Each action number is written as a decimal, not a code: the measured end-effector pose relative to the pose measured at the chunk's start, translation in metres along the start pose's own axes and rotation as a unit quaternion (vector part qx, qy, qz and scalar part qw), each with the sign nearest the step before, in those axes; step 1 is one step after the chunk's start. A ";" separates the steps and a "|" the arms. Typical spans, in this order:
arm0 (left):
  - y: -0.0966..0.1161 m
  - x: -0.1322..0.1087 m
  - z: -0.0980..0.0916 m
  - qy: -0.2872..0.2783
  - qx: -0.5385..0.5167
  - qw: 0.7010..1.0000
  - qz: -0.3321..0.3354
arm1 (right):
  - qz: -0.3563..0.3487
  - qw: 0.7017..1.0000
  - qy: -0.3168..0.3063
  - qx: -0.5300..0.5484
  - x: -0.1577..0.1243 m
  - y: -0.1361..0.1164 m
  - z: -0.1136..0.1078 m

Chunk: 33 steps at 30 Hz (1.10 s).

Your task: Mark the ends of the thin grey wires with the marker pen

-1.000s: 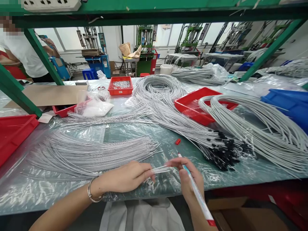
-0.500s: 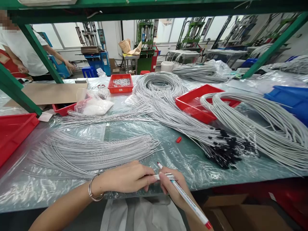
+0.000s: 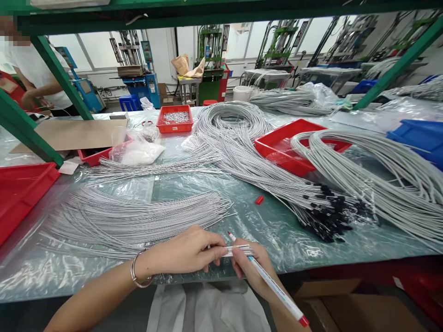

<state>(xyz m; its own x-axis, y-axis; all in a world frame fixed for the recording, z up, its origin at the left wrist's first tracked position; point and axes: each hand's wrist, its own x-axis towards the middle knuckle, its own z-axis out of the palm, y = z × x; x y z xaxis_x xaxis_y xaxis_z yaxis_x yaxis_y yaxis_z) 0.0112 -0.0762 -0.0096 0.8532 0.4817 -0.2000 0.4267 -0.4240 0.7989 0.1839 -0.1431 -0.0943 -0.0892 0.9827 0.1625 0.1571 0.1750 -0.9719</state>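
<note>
No text is legible: the label (image 3: 175, 128) on the red tray (image 3: 162, 129), upper middle, is too small; markings (image 3: 272, 282) on the pen (image 3: 285, 299) blur.

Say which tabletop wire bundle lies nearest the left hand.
The fan of grey wires at front left, just beyond the left hand; the thin spread lies farther back, the black-ended bundle and pale loops farther right.

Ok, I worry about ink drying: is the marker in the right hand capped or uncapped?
Uncapped: the marker shows its bare tip by the right hand; a red cap lies on the table.
</note>
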 end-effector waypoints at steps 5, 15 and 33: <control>-0.001 0.002 -0.001 -0.012 -0.032 0.999 -0.005 | -0.004 1.000 0.000 -0.018 0.001 -0.002 -0.001; -0.007 0.005 -0.005 -0.054 0.007 0.998 0.016 | -0.011 0.999 -0.016 -0.034 0.003 -0.002 -0.001; -0.003 0.005 -0.014 0.008 -0.039 0.998 -0.042 | -0.136 0.963 0.211 -0.099 0.001 0.016 -0.003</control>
<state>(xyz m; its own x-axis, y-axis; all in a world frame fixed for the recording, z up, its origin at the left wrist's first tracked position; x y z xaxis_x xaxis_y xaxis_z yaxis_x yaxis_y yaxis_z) 0.0101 -0.0617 -0.0048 0.8101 0.5254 -0.2602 0.4719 -0.3208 0.8212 0.1894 -0.1387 -0.1091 0.2478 0.8293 0.5009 0.3720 0.3959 -0.8396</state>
